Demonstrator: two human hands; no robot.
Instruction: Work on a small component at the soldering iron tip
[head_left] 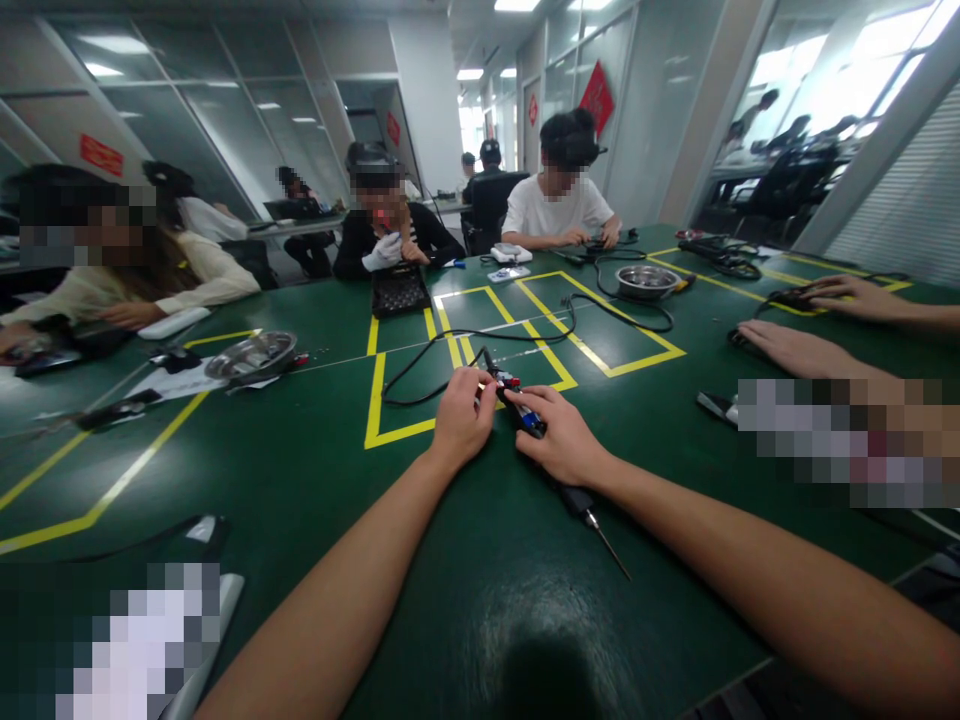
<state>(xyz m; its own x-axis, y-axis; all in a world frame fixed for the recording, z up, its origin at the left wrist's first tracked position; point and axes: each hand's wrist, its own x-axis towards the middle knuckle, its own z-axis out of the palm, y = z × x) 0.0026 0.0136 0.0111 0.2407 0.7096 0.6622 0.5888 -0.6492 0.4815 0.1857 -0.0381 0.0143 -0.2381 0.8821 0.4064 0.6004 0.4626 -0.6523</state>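
Observation:
A soldering iron [576, 498] with a dark handle and a thin metal tip lies slantwise over the green table, its tip pointing toward me and to the right. My right hand [562, 435] is closed around the handle, where a blue part shows between the fingers. At the cable end of the handle, my left hand [465, 415] pinches with thumb and fingertips; exactly what sits between them is too small to tell. Small red bits [511, 381] show beside those fingertips. A black cable [435, 345] runs from that end and loops across the table.
Yellow tape [397, 437] marks rectangles on the green table [315, 500]. Metal bowls stand left [251, 358] and at the back right [646, 281]. A black tray [400, 291] lies before a person opposite. Another person's hands [795, 345] rest at the right. Pixelated objects lie near both sides.

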